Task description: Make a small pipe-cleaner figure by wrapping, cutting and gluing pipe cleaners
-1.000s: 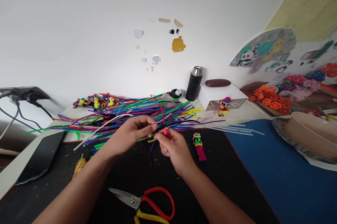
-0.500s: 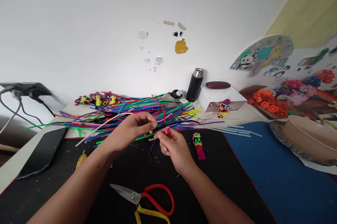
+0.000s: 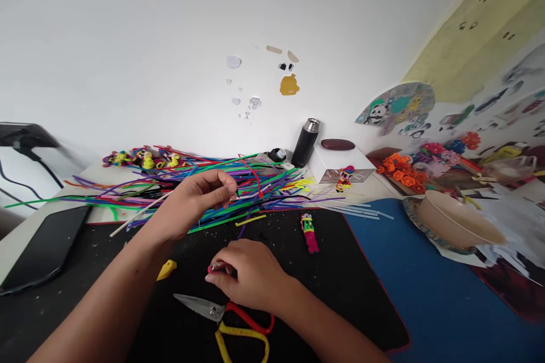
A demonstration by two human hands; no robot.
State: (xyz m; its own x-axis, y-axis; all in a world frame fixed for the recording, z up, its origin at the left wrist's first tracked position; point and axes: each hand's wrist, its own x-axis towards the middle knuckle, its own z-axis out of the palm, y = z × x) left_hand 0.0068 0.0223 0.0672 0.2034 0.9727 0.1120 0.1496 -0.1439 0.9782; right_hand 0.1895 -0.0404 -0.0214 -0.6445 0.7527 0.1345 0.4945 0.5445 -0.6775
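My left hand [image 3: 202, 198] is raised in front of the pile of pipe cleaners [image 3: 221, 167], thumb and forefinger pinched together. Whatever is between those fingertips is too small to make out. Lower and closer to me, my right hand [image 3: 251, 275] is closed around a small pink-tipped tool [image 3: 212, 268] with a shiny metal part; most of it is hidden by the fingers. Just below this hand lie scissors [image 3: 213, 311] with one red and one yellow handle. A short yellow pipe cleaner [image 3: 251, 220] rests on the black mat [image 3: 327, 295] between the hands and the pile.
A magenta and green pipe-cleaner figure [image 3: 309, 232] lies on the mat to the right. A phone [image 3: 46, 246] is at left, with a yellow object [image 3: 167, 270] by my left forearm. A black flask [image 3: 305, 144] and white box [image 3: 343, 164] stand behind. At right sits a bowl [image 3: 460, 218].
My right hand has moved away from my left, down and toward me, turning palm-down with the pink-tipped tool. My left hand stays pinched near the pile. The view has swung slightly right.
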